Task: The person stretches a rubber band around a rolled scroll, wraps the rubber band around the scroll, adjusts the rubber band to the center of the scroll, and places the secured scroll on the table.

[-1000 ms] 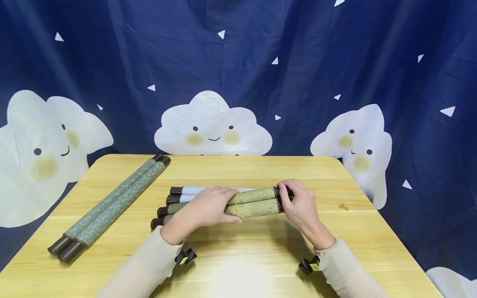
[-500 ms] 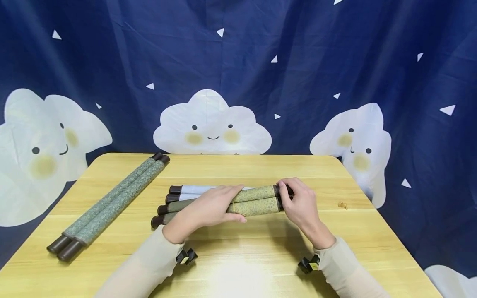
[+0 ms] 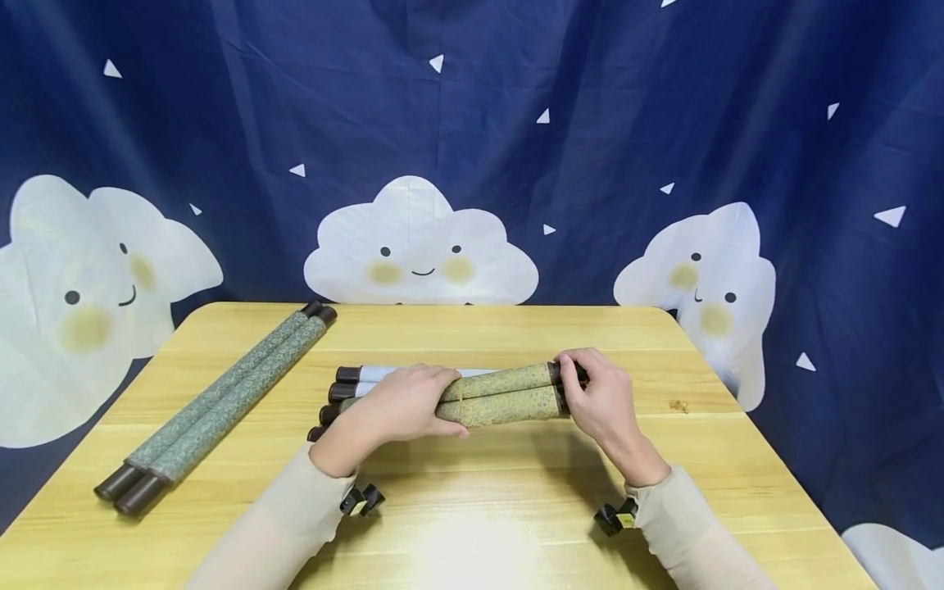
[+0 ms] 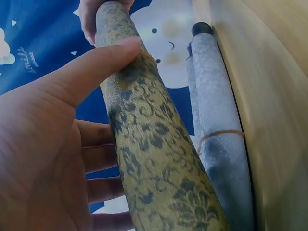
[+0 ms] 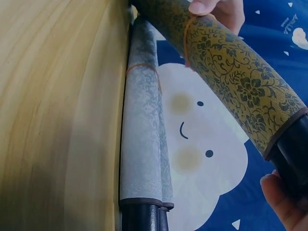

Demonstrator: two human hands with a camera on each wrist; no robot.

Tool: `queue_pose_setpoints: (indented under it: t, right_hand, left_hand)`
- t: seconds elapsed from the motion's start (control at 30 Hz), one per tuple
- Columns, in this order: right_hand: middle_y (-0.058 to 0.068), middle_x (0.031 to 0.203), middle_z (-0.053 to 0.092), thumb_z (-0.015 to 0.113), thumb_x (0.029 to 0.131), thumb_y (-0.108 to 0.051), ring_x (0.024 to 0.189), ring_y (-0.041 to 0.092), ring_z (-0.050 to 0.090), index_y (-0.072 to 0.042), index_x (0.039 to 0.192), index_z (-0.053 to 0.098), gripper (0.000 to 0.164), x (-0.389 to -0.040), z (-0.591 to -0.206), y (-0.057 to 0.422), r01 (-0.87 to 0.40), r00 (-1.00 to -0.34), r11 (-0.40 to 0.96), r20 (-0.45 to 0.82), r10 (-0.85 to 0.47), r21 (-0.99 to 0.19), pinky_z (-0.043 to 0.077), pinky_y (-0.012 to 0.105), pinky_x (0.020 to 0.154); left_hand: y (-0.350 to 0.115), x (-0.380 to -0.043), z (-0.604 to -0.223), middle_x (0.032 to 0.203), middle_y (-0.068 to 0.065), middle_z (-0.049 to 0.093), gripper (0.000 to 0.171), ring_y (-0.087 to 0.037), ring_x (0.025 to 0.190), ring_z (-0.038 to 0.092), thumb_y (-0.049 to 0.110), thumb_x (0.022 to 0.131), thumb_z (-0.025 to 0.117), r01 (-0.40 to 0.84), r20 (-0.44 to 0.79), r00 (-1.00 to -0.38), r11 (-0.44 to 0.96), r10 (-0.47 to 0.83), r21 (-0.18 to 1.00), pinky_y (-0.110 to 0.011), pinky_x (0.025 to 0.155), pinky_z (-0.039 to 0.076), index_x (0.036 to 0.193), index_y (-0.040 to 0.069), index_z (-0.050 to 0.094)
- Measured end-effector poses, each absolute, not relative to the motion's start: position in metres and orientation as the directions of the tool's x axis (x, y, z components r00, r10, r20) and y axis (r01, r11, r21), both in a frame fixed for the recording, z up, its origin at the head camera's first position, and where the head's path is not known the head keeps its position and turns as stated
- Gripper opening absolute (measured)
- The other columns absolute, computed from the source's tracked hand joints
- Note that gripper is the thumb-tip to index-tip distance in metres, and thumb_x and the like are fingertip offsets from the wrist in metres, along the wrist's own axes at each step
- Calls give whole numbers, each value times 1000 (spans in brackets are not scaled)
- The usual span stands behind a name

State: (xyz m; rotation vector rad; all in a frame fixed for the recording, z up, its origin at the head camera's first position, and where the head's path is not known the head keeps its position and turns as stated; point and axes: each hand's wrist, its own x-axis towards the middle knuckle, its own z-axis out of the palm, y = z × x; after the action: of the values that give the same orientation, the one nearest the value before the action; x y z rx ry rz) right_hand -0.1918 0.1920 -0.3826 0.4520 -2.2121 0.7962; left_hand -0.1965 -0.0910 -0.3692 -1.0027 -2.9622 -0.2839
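A hanging scroll (image 3: 509, 401) in yellow-green floral cloth, rolled from both ends into two parallel rolls with dark end knobs, slants above the table with its right end raised. A thin rubber band (image 5: 187, 41) circles it near the middle. My left hand (image 3: 409, 401) grips the scroll around its middle, the thumb (image 4: 108, 57) lying over the cloth close to the band. At the right end, my right hand (image 3: 605, 397) holds the dark knobs (image 5: 291, 151). Behind it lies a pale blue-white scroll (image 5: 142, 134), also banded and partly hidden in the head view.
A green patterned scroll (image 3: 229, 401) with dark knobs lies diagonally on the left of the wooden table (image 3: 516, 508). Loose rubber bands (image 3: 678, 406) rest on the right side. A dark blue curtain (image 3: 487, 106) with cloud faces hangs behind the table.
The yellow-green scroll has shifted slightly right and up with my right hand. My left hand first slid right along it, then back left, uncovering the rubber band.
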Motion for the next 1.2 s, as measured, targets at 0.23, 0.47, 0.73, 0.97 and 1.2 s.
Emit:
queue_pose_setpoints:
  t: [0.23,0.47,0.73,0.97,1.2]
  right_hand:
    - [3,86,71,59,94,-15,78,23,68,-11,88,74,17,-191,-382,191,-536,-657,746,750,-77,-394,54,44,68]
    - [3,86,70,59,94,-15,77,23,68,-11,88,74,17,-190,-381,189,-542,-651,745,755,-79,-389,54,45,67]
    - [4,87,71,59,94,-15,79,24,68,-11,90,74,17,-191,-380,194,-529,-665,751,743,-78,-395,54,44,69]
    - [3,86,71,58,94,-14,78,23,68,-11,89,74,17,-192,-379,194,-531,-663,753,744,-84,-388,54,44,68]
    - [2,84,70,58,94,-14,76,22,67,-12,87,74,17,-192,-381,195,-524,-661,758,747,-75,-387,53,43,67]
  left_hand:
    - [-87,-195,-372,148,-13,45,112,-31,132,45,79,72,59,623,76,-775,738,628,260,-47,110,35,153,7,30]
    - [-82,-193,-377,145,-14,47,100,-32,129,48,71,80,59,651,124,-758,732,640,199,-47,108,37,152,6,33]
    - [-87,-196,-374,142,-13,51,95,-33,126,51,67,78,67,605,65,-795,783,602,145,-49,105,41,146,4,43]
    - [-93,-195,-370,141,-12,53,91,-34,124,52,64,78,70,587,41,-807,792,589,164,-51,102,44,144,6,47]
    - [-94,-196,-368,145,-12,48,101,-32,129,48,70,75,68,596,33,-796,775,604,209,-47,107,39,147,5,41]
